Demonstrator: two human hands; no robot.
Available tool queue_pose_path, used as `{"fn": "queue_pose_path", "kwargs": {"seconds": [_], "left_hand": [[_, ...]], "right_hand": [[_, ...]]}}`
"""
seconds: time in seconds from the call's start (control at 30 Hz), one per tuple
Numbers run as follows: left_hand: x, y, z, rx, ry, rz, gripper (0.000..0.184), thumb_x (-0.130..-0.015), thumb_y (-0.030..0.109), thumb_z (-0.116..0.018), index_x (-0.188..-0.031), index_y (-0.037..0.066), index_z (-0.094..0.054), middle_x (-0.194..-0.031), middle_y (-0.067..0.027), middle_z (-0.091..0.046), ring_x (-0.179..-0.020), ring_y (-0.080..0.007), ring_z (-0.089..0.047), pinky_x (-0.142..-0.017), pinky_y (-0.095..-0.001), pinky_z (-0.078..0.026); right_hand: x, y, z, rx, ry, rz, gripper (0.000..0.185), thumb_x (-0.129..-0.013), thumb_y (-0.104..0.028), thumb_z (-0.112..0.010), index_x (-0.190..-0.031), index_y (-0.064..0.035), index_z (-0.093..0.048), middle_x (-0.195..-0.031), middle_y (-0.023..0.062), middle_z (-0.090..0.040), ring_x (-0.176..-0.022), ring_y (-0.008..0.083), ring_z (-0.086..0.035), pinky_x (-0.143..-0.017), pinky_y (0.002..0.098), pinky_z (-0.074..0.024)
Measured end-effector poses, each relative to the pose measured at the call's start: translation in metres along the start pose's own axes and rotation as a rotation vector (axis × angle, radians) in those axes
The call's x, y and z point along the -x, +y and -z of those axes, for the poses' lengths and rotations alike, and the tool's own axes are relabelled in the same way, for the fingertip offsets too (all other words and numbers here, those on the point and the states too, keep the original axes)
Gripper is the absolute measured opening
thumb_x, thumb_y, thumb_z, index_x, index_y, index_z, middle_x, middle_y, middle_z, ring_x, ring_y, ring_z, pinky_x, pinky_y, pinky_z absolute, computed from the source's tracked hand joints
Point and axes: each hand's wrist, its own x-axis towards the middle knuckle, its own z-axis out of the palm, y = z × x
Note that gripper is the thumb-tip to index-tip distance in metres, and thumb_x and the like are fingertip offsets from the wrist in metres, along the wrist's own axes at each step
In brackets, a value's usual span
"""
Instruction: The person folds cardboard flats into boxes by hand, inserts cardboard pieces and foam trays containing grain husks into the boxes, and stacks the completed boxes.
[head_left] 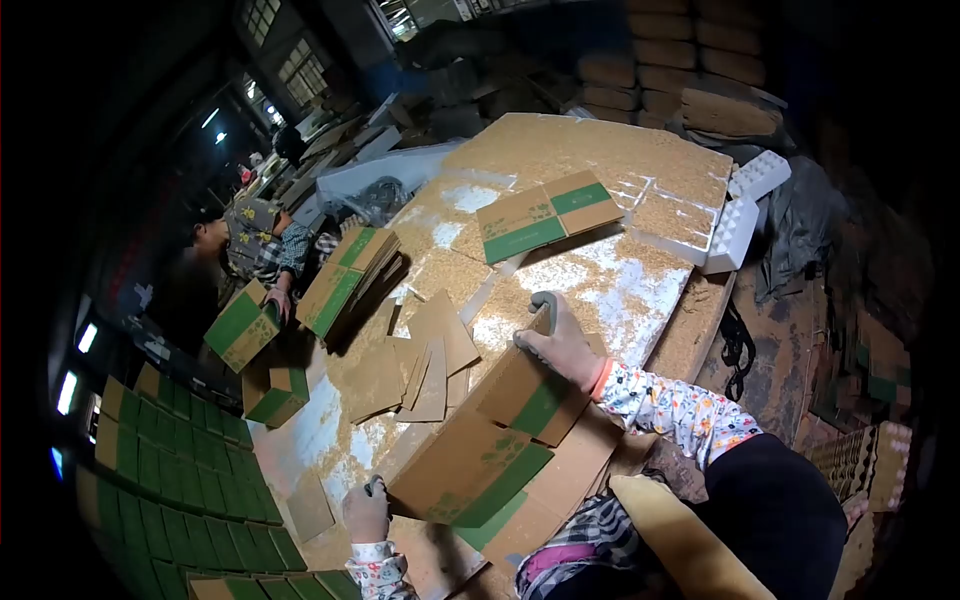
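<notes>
A brown cardboard box (470, 470) with green printed bands stands tilted in front of me at the table's near side. My right hand (562, 345), in a grey-tipped glove, curls its fingers and thumb over the box's far right end. At the opposite end, my left hand (367, 510), gloved too, grips the corner with bent fingers; its fingertips are partly hidden. Flat cardboard (550, 485) with a green band lies under the box, close to my body. Loose cardboard sheets (405, 370) are spread just beyond it.
The tabletop (590, 150) is strewn with sawdust-like bits. Folded cartons (545, 215) lie across it, and another stack (350, 280) is at left. A co-worker's gloved hand (279, 302) touches a box (242, 325). Many green-banded boxes (190, 470) stand lower left; white foam blocks (735, 230) sit right.
</notes>
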Motion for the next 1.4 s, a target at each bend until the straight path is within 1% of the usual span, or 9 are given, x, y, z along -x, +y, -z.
{"fn": "queue_pose_path", "kwargs": {"seconds": [0.3,0.5,0.63,0.7,0.8,0.9,1.1,1.3,1.4], "left_hand": [[-0.018,0.015,0.023,0.104,-0.252,0.118,0.037,-0.077,0.033,-0.067,-0.065,-0.002,-0.064,-0.062,-0.0208,-0.061,-0.054,-0.0317,-0.060,-0.054,-0.0415,-0.046],[0.067,0.102,-0.037,0.058,-0.186,-0.623,0.053,-0.078,0.052,-0.063,-0.057,0.003,-0.062,-0.058,-0.0202,-0.057,-0.056,-0.0366,-0.059,-0.057,-0.0436,-0.048],[0.046,0.078,-0.044,0.481,-0.824,-0.693,0.063,-0.088,0.055,-0.046,-0.113,-0.002,-0.056,-0.100,-0.0219,-0.062,-0.092,-0.0361,-0.060,-0.080,-0.0409,-0.047],[0.080,0.068,-0.028,0.238,-0.465,-1.108,0.069,-0.087,0.049,-0.054,-0.129,-0.004,-0.037,-0.120,-0.0239,-0.052,-0.104,-0.0376,-0.055,-0.089,-0.0422,-0.043],[0.061,0.059,-0.050,0.181,0.119,-0.302,0.078,-0.079,0.028,-0.070,-0.137,-0.002,-0.028,-0.133,-0.0252,-0.041,-0.120,-0.0368,-0.043,-0.101,-0.0406,-0.037],[0.043,0.043,-0.089,1.409,-0.606,0.181,0.087,-0.074,0.023,-0.075,-0.138,-0.005,-0.023,-0.136,-0.0250,-0.036,-0.124,-0.0361,-0.038,-0.101,-0.0399,-0.035],[0.053,0.026,-0.130,0.690,0.035,0.069,0.103,-0.075,0.049,-0.070,-0.140,-0.008,-0.013,-0.138,-0.0301,-0.032,-0.126,-0.0414,-0.036,-0.104,-0.0410,-0.033],[0.049,0.032,-0.073,1.204,-0.776,-0.048,0.069,-0.086,0.029,-0.064,-0.136,-0.005,-0.030,-0.129,-0.0215,-0.047,-0.114,-0.0331,-0.051,-0.097,-0.0356,-0.042],[0.071,0.043,-0.068,1.017,-0.237,-0.311,0.063,-0.081,0.022,-0.069,-0.130,-0.003,-0.038,-0.130,-0.0197,-0.044,-0.118,-0.0291,-0.048,-0.094,-0.0390,-0.044]], "right_hand": [[0.008,-0.020,-0.030,-0.182,-0.348,-0.020,0.062,-0.077,-0.012,-0.058,-0.131,0.0047,-0.033,-0.120,0.0198,-0.050,-0.110,0.0237,-0.049,-0.092,0.0311,-0.0407],[0.004,0.019,-0.080,0.470,-0.246,0.240,0.094,-0.077,-0.040,-0.069,-0.139,0.0088,-0.017,-0.128,0.0316,-0.045,-0.117,0.0355,-0.049,-0.097,0.0422,-0.0402],[0.002,-0.018,-0.066,0.178,-0.738,-0.081,0.098,-0.073,-0.051,-0.068,-0.139,0.0066,-0.024,-0.140,0.0297,-0.031,-0.132,0.0391,-0.029,-0.109,0.0422,-0.0240],[-0.003,0.035,-0.057,0.857,-0.612,0.123,0.098,-0.069,-0.051,-0.073,-0.137,0.0044,-0.029,-0.127,0.0276,-0.048,-0.121,0.0390,-0.044,-0.103,0.0396,-0.0344],[-0.029,0.050,-0.047,0.430,-1.129,0.097,0.070,-0.078,-0.046,-0.068,-0.125,0.0026,-0.049,-0.110,0.0148,-0.063,-0.099,0.0244,-0.060,-0.089,0.0303,-0.0451],[-0.100,-0.015,-0.036,0.229,-1.522,-0.441,0.048,-0.087,-0.033,-0.063,-0.120,0.0010,-0.056,-0.110,0.0078,-0.062,-0.100,0.0149,-0.057,-0.091,0.0275,-0.0432],[0.064,-0.022,-0.005,0.804,-1.174,0.992,0.078,-0.081,-0.050,-0.059,-0.134,0.0030,-0.037,-0.137,0.0255,-0.037,-0.129,0.0390,-0.034,-0.109,0.0418,-0.0250],[0.056,0.107,0.010,0.186,-0.836,0.395,0.070,-0.092,-0.043,-0.048,-0.139,0.0043,-0.028,-0.143,0.0260,-0.030,-0.132,0.0342,-0.033,-0.109,0.0405,-0.0274],[-0.005,0.006,0.010,-1.146,-0.912,-0.943,0.089,-0.087,-0.071,-0.030,-0.140,0.0008,-0.028,-0.137,0.0185,-0.043,-0.130,0.0290,-0.038,-0.108,0.0392,-0.0302]]}}
